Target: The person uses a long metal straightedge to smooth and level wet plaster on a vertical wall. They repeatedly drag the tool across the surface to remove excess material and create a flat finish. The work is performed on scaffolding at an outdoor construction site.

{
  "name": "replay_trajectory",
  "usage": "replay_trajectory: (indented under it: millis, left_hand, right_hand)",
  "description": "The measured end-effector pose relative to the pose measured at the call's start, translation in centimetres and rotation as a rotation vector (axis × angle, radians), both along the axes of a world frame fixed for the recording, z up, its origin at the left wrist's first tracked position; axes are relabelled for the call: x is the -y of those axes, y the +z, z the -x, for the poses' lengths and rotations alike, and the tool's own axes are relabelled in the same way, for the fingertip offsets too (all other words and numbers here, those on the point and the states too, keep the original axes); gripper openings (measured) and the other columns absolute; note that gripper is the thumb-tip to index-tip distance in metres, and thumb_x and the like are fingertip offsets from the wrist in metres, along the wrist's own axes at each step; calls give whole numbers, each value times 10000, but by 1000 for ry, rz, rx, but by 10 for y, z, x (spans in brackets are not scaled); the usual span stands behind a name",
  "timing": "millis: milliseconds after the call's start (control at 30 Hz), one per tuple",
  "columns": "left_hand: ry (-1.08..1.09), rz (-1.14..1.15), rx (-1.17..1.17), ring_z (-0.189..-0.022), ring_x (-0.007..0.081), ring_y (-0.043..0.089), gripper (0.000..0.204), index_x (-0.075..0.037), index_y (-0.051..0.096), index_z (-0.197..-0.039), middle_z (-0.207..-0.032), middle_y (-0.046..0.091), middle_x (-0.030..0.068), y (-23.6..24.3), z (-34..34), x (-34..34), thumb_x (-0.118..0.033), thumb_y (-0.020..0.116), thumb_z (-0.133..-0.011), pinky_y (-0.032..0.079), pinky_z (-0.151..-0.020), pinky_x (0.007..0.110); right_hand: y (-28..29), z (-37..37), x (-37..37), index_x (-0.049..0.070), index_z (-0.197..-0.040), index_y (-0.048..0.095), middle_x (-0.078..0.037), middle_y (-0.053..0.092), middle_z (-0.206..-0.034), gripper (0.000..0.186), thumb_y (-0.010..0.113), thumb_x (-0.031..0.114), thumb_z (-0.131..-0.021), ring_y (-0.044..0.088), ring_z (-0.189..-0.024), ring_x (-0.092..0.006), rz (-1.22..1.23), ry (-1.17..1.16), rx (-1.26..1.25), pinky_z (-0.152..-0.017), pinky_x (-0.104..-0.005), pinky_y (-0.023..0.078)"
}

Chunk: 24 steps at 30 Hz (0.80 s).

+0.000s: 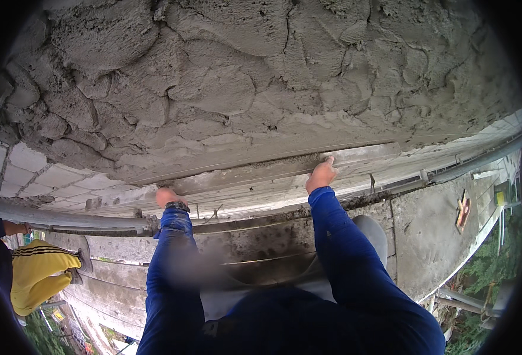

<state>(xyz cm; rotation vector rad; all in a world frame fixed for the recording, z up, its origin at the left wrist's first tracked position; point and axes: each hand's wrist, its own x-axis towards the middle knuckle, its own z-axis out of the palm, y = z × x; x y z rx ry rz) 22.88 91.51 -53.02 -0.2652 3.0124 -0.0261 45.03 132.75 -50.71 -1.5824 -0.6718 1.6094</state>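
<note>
Rough grey mortar (214, 89) over block wall (29, 158), hands (322, 174) gripping long bar (249, 176)

Mortar (214, 89) on the wall before you; long bar (243, 177) across its lower edge. Your left hand (167, 196) toward the bar's left end, right hand (322, 175) toward its right. Pipe (66, 216) at left, between wall and planks (116, 245). Co-worker (42, 269) left of you; small tool (464, 211) well to your right.

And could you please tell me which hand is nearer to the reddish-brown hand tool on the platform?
The right hand: it holds the straightedge, left of the reddish-brown hand tool. The left hand is farther left along that bar.
</note>
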Motion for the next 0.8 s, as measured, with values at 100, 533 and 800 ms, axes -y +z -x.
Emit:
replay_trajectory:
  millis: [100, 533, 800]
  left_hand:
    - [-20, -51, -40, -1080, 278, 675, 301, -57, 722, -929, -1083, 706, 137, 17, -6, -19, -186, 813, -672, 532, -919, 331]
    - [-27, -162, -26, -1130, 323, 634, 529, -46, 646, -1147, -1152, 658, 180, 15, -14, 1, -249, 828, -693, 513, -961, 384]
    - [-108, 21, 28, -1129, 317, 623, 602, -56, 637, -1159, -1181, 640, 175, 17, -13, 3, -364, 846, -685, 499, -982, 380]
  right_hand:
    - [-8, -6, -5, -52, -1371, 369, -223, 466, -1410, 676, 490, 501, -1001, 543, -1171, -365, 9, 37, 12, -912, -502, 501]
    - [19, -5, 9, 55, -1467, 296, -130, 375, -1527, 693, 511, 509, -990, 473, -1283, -347, 93, 82, -48, -971, -551, 449]
    - [18, -1, 6, 79, -1464, 322, -127, 355, -1532, 649, 518, 483, -996, 404, -1344, -340, 115, 31, -164, -1067, -556, 380]
